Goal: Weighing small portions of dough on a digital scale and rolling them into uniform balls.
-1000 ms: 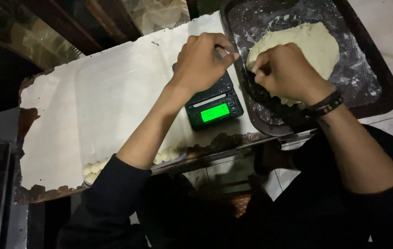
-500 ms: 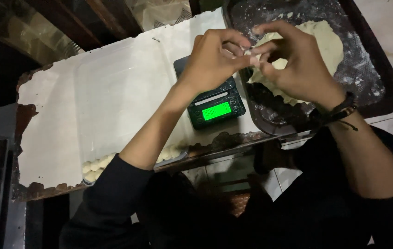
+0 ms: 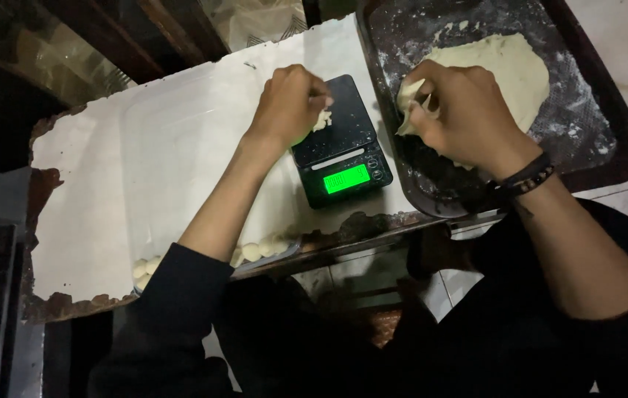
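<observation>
- Where the left hand (image 3: 290,105) rests over the black kitchen scale (image 3: 338,144), its fingers are curled almost closed around a small piece of dough (image 3: 321,120), which sits at the fingertips just above or on the scale's top plate; whether it already touches the plate cannot be told from this angle.
- Right hand (image 3: 461,114): fingers bent and pinched together on the near edge of the flat sheet of dough (image 3: 502,70), lifting a small flap of it.
- Sheet of dough: pale, spread thin, lying in the dark baking tray (image 3: 601,140), whose floor is dusted with flour.
- Scale: stands between the two hands, just beside the tray's left wall, with a lit green display (image 3: 346,178) at its near end.
- White sheet (image 3: 144,155): covers the worn table top under the scale and the left forearm.
- Small dough balls (image 3: 259,249): lined up in a row at the near edge of the white sheet, partly hidden by the left arm.
- Dark beaded bracelet (image 3: 526,177): worn on the right wrist.
</observation>
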